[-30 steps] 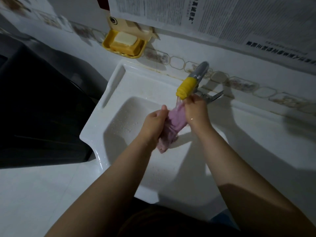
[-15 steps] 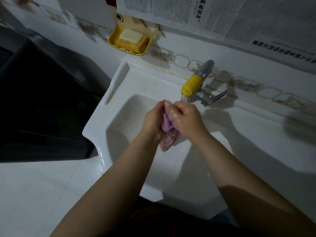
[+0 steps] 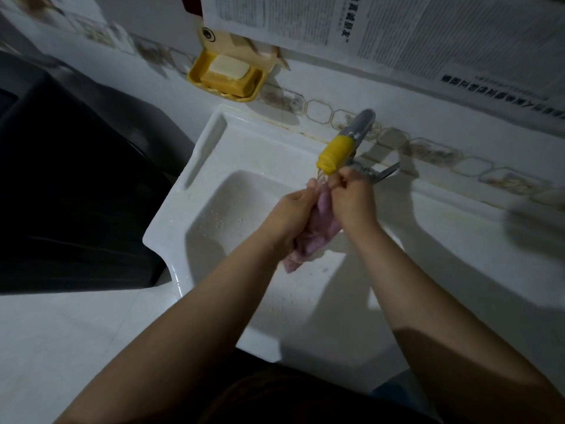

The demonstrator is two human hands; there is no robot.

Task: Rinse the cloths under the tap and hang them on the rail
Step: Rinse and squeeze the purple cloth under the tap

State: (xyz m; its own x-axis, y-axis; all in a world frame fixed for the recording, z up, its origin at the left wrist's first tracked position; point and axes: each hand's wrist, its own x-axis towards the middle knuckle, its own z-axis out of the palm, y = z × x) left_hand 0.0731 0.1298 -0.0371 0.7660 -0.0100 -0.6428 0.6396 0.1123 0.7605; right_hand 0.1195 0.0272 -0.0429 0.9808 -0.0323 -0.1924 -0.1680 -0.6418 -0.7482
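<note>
Both hands closed on one pink cloth (image 3: pixel 318 237) over the white sink (image 3: pixel 195 209): left hand (image 3: pixel 290 209) in a full-fist grip round its middle, right hand (image 3: pixel 351 200) pinching its top end. Cloth's long axis ran 1 to 7 o'clock, top just under the yellow-tipped tap (image 3: pixel 336 149), water running, tail hanging at 7. One tap, one soap dish (image 3: pixel 226 76) at 11 o'clock.

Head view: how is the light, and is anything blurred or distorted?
Head view: dim; hard arm shadows cross the white sink; the newspaper on the wall and the dark left edge smear with motion blur; wide-angle lens bends the tile border.
</note>
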